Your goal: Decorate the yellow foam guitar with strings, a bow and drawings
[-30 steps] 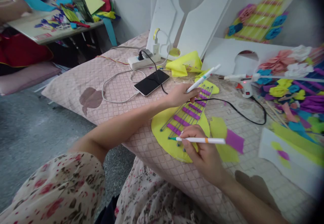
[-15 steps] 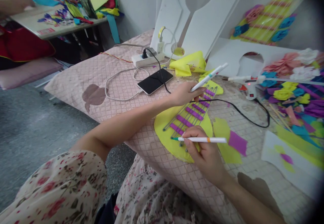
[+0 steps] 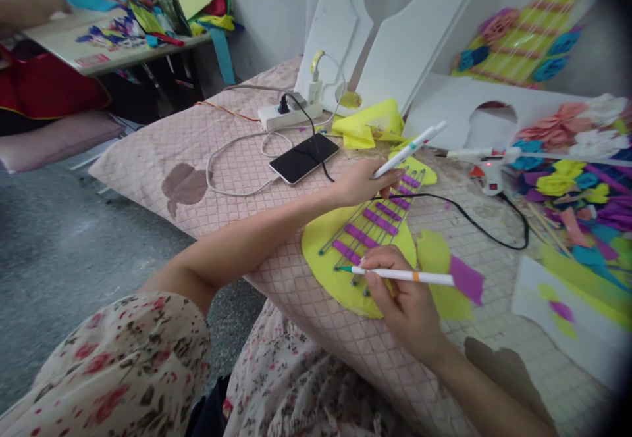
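A yellow guitar-shaped cutout [image 3: 320,234] lies on the quilted cover, with purple strips across it and thin dark lines running lengthwise, ending in small dots. My right hand [image 3: 402,299] is closed around a white marker [image 3: 415,276] with a green tip and an orange band. That tip is at or just above a line end near the cutout's lower left. My left hand [image 3: 363,183] rests over the cutout's upper part, holding what look like two white markers [image 3: 412,149] pointing up and right. Its fingertips hide part of the strips.
Left of the cutout lie a phone [image 3: 303,158] and a power strip [image 3: 289,116]. A glue gun [image 3: 488,167] with a black cord is on the right, beside paper flowers [image 3: 557,177] and scraps. White boards [image 3: 409,42] lean behind. Yellow and purple pieces [image 3: 467,280] lie nearby.
The green-tipped marker has shifted slightly right, its tip a little away from the dot. My left hand stays in place with its markers.
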A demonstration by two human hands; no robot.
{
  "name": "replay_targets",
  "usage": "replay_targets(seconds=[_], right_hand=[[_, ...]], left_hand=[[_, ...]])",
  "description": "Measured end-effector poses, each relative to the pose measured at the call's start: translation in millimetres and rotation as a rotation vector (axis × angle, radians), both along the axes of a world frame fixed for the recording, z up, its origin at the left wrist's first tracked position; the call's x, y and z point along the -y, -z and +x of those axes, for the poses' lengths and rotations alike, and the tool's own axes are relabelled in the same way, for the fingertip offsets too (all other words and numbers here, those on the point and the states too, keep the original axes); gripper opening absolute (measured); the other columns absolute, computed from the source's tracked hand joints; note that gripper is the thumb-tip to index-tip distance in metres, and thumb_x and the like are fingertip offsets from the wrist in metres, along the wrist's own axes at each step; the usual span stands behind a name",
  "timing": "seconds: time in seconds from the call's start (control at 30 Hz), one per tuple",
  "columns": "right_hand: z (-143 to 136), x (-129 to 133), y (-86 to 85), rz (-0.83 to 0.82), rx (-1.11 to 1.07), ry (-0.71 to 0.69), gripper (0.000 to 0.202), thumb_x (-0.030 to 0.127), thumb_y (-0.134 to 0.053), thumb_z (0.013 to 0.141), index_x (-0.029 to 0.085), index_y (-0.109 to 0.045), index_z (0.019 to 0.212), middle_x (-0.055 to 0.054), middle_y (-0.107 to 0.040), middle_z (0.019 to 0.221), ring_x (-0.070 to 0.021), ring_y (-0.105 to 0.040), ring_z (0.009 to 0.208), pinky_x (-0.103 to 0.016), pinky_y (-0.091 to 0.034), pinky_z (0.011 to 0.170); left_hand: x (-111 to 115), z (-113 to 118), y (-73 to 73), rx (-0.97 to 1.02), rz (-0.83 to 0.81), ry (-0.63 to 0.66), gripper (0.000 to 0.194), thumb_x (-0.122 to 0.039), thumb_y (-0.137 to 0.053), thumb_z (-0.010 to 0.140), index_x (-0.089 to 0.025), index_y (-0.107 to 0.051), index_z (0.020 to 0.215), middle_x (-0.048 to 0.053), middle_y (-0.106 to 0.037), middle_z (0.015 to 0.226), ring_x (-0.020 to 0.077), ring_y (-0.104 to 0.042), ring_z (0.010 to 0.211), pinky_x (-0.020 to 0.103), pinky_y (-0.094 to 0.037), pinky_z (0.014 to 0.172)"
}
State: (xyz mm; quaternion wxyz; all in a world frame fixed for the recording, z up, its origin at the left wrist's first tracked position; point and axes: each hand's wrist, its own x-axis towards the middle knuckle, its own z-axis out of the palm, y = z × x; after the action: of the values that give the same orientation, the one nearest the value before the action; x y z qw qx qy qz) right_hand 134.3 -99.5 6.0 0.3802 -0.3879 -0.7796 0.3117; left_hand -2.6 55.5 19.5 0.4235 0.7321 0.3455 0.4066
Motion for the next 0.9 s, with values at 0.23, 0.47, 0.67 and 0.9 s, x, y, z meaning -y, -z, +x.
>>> replay_targets(seconds=[0.23, 0.47, 0.67, 0.9], right_hand=[[-2, -1, -0.9, 0.013, 0.018, -0.028, 0.011, 0.012, -0.048, 0.09, 0.022, -0.052, 0.094, -0.003, -0.053, 0.09, -0.0171, -0.051, 0.09, -0.035, -0.042, 0.078], [-1, -2, -0.6, 0.017, 0.012, -0.022, 0.011, 0.013, -0.049, 0.09, 0.022, -0.052, 0.094, -0.003, -0.053, 0.09, -0.0179, -0.051, 0.09, -0.037, -0.043, 0.078], [3, 0, -4.3, 0.029, -0.04, 0.0, 0.013, 0.012, -0.049, 0.089, 0.022, -0.054, 0.095, -0.003, -0.055, 0.09, -0.0185, -0.052, 0.094, -0.037, -0.042, 0.082], [18, 6, -7.7, 0.029, -0.078, 0.011, 0.013, 0.01, -0.05, 0.087, 0.021, -0.054, 0.091, -0.003, -0.054, 0.087, -0.019, -0.053, 0.091, -0.039, -0.043, 0.082]], left_hand=[[-1, 1, 1.3, 0.003, 0.023, -0.016, 0.031, -0.031, -0.047, 0.094, -0.013, -0.058, 0.071, 0.0, -0.06, 0.057, 0.0081, -0.052, 0.05, 0.022, -0.039, 0.053], [0, 1, 0.8, -0.009, 0.014, -0.021, 0.031, -0.032, -0.047, 0.094, -0.012, -0.058, 0.071, 0.0, -0.06, 0.057, 0.0064, -0.05, 0.049, 0.02, -0.038, 0.051], [0, 1, -0.2, 0.015, -0.033, -0.022, 0.03, -0.032, -0.048, 0.093, -0.012, -0.058, 0.074, -0.002, -0.058, 0.056, 0.0049, -0.05, 0.047, 0.017, -0.038, 0.048], [-4, 1, 3.6, 0.016, -0.017, -0.022, 0.028, -0.029, -0.049, 0.093, -0.011, -0.058, 0.074, -0.002, -0.058, 0.056, 0.0049, -0.051, 0.049, 0.016, -0.04, 0.05]])
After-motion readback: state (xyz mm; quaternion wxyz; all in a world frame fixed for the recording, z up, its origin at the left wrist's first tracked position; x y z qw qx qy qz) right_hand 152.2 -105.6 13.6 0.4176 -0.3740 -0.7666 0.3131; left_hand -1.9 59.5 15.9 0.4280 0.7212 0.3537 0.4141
